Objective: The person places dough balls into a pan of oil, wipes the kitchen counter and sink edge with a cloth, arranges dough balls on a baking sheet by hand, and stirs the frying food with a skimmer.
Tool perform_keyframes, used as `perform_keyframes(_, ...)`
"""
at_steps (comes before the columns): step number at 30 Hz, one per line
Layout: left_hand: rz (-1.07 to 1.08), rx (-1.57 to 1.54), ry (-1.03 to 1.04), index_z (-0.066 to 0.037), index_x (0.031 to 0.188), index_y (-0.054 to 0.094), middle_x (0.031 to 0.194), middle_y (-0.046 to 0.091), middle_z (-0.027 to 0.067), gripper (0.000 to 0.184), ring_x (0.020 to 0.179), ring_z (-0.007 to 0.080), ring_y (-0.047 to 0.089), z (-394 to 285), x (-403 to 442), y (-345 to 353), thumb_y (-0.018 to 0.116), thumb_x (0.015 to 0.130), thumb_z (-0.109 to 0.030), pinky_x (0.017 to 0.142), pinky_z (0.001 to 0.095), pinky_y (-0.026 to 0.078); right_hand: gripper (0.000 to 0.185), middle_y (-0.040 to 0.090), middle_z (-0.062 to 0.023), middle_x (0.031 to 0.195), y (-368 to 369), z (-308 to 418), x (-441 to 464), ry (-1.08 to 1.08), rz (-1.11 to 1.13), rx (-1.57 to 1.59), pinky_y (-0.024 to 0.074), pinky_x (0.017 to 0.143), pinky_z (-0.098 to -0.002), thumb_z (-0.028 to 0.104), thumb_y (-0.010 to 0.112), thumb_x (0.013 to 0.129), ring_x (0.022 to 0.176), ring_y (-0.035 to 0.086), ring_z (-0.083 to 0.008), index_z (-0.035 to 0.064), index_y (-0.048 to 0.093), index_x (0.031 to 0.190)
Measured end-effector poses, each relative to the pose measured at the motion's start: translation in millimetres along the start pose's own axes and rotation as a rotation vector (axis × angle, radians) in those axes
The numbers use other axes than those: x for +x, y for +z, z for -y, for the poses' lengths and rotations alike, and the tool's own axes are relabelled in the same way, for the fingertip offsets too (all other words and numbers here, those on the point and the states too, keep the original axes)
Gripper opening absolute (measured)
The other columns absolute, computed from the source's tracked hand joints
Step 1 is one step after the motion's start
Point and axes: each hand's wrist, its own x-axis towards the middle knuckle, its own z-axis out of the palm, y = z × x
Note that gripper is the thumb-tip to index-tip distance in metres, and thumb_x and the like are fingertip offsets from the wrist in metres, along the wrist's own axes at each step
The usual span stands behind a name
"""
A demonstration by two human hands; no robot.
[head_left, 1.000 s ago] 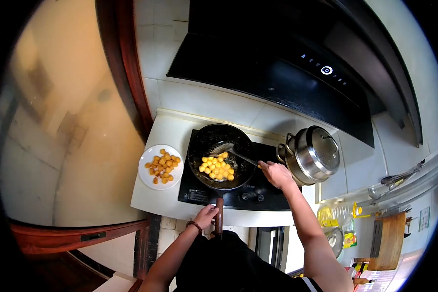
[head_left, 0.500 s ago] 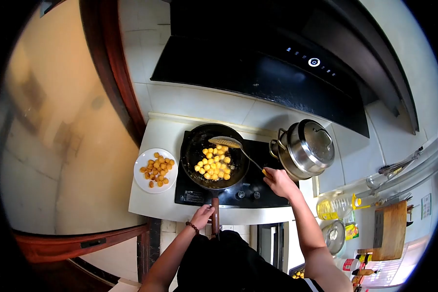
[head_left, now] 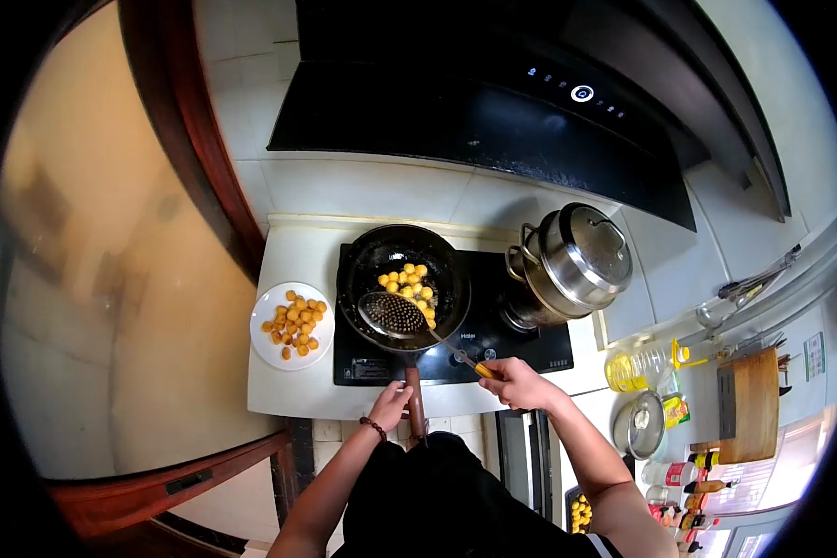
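A black wok point(head_left: 358, 256) sits on the cooktop with several yellow balls point(head_left: 418, 291) frying in it. My right hand point(head_left: 519, 383) is closed round the yellow-ended handle of a skimmer point(head_left: 395, 315). The skimmer's perforated bowl lies over the near left part of the wok and hides some of the balls. At the wok's brown handle point(head_left: 415, 400), my left hand point(head_left: 391, 405) grips from the left side, its far fingers partly hidden. On a white plate point(head_left: 263, 346) left of the cooktop rest several browner fried balls point(head_left: 295, 323).
A lidded steel steamer pot point(head_left: 581, 260) stands on the right burner of the black cooktop point(head_left: 553, 346). Farther right are an oil bottle point(head_left: 634, 368), a metal bowl point(head_left: 626, 428) and a cutting board point(head_left: 751, 409). The range hood point(head_left: 456, 121) hangs above the back.
The skimmer has come from the wok's far side toward its near side, its bowl now covering some balls. My right hand has moved nearer and slightly left. My left hand stays at the handle.
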Motion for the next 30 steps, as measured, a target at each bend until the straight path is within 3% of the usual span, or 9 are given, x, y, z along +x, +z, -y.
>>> perform_keyframes(3, 0.007, -0.001, 0.002, -0.008, 0.131, 0.052, 0.112, 0.066, 0.0078, 0.04, 0.093, 0.0183, 0.066, -3.8, -2.8, 1.1, 0.061, 0.105, -0.038, 0.071, 0.0368, 0.057, 0.019, 0.048, 0.0033, 0.063, 10.4, 0.1, -2.7, 0.021, -0.021, -0.011, 0.0401, 0.047, -0.025, 0.018, 0.065, 0.102, 0.052, 0.046, -0.0064, -0.0006, 0.066, 0.108)
perform_keyframes(5, 0.012, -0.004, 0.025, -0.008, 0.131, 0.051, 0.111, 0.066, 0.0074, 0.042, 0.09, 0.0175, 0.066, 1.1, -0.8, -0.1, 0.061, 0.105, -0.039, 0.071, 0.0353, 0.056, 0.028, 0.06, -0.0118, 0.069, 15.0, -4.5, 0.9, 0.004, -0.056, -0.134, 0.0487, 0.058, -0.0383, 0.021, 0.066, 0.1, 0.058, 0.058, -0.0198, -0.0066, 0.065, 0.104)
perform_keyframes(6, 0.015, -0.002, 0.022, -0.008, 0.131, 0.051, 0.111, 0.066, 0.0074, 0.042, 0.09, 0.0175, 0.066, 3.1, -0.1, -0.7, 0.061, 0.105, -0.039, 0.071, 0.0353, 0.056, 0.029, 0.065, -0.0221, 0.075, 17.9, -6.4, 3.8, -0.051, -0.109, -0.238, 0.0504, 0.065, -0.0448, 0.021, 0.067, 0.097, 0.067, 0.065, -0.0346, -0.0072, 0.065, 0.104)
perform_keyframes(7, 0.009, 0.012, 0.014, -0.008, 0.132, 0.051, 0.11, 0.066, 0.0073, 0.043, 0.089, 0.0173, 0.066, 2.1, 0.3, -0.4, 0.062, 0.105, -0.039, 0.071, 0.035, 0.056, 0.029, 0.065, -0.0221, 0.075, 20.4, -10.7, 8.6, -0.05, -0.111, -0.237, 0.0504, 0.065, -0.0448, 0.021, 0.067, 0.097, 0.067, 0.065, -0.0346, -0.0072, 0.065, 0.104)
perform_keyframes(10, 0.009, 0.02, 0.0, -0.008, 0.133, 0.05, 0.11, 0.066, 0.0073, 0.044, 0.087, 0.0169, 0.066, -2.4, 0.2, -0.1, 0.062, 0.104, -0.04, 0.071, 0.035, 0.057, 0.025, 0.068, -0.0317, 0.09, 28.5, -18.9, 25.2, -0.12, -0.216, -0.343, 0.0507, 0.077, -0.0532, 0.016, 0.065, 0.094, 0.092, 0.066, -0.0506, -0.0075, 0.066, 0.103)
perform_keyframes(17, 0.008, -0.013, -0.033, -0.009, 0.133, 0.049, 0.11, 0.066, 0.0074, 0.043, 0.087, 0.0179, 0.066, -8.7, -4.4, 1.0, 0.062, 0.104, -0.038, 0.071, 0.0354, 0.058, 0.022, 0.067, -0.0333, 0.098, 37.0, -20.3, 65.1, -0.171, -0.347, -0.341, 0.05, 0.084, -0.0554, 0.012, 0.063, 0.093, 0.101, 0.063, -0.0517, -0.0078, 0.064, 0.101)
perform_keyframes(25, 0.063, -0.025, -0.025, -0.008, 0.13, 0.049, 0.113, 0.065, 0.0094, 0.038, 0.088, 0.0194, 0.068, 2.5, 7.5, -3.9, 0.06, 0.106, -0.036, 0.07, 0.0369, 0.059, 0.026, 0.068, -0.0326, 0.098, 24.1, -0.1, 67.7, -0.219, -0.417, -0.22, 0.0526, 0.082, -0.0501, 0.013, 0.066, 0.093, 0.1, 0.066, -0.0487, -0.007, 0.065, 0.111)
perform_keyframes(30, 0.073, -0.027, -0.013, -0.007, 0.129, 0.049, 0.114, 0.064, 0.0097, 0.039, 0.088, 0.0199, 0.068, 2.4, 7.7, -5.0, 0.06, 0.106, -0.036, 0.07, 0.0369, 0.059, 0.024, 0.068, -0.0319, 0.101, 9.0, -0.3, 89.6, -0.317, -0.522, -0.33, 0.0534, 0.085, -0.0526, 0.012, 0.065, 0.092, 0.103, 0.064, -0.0491, -0.0053, 0.064, 0.11)
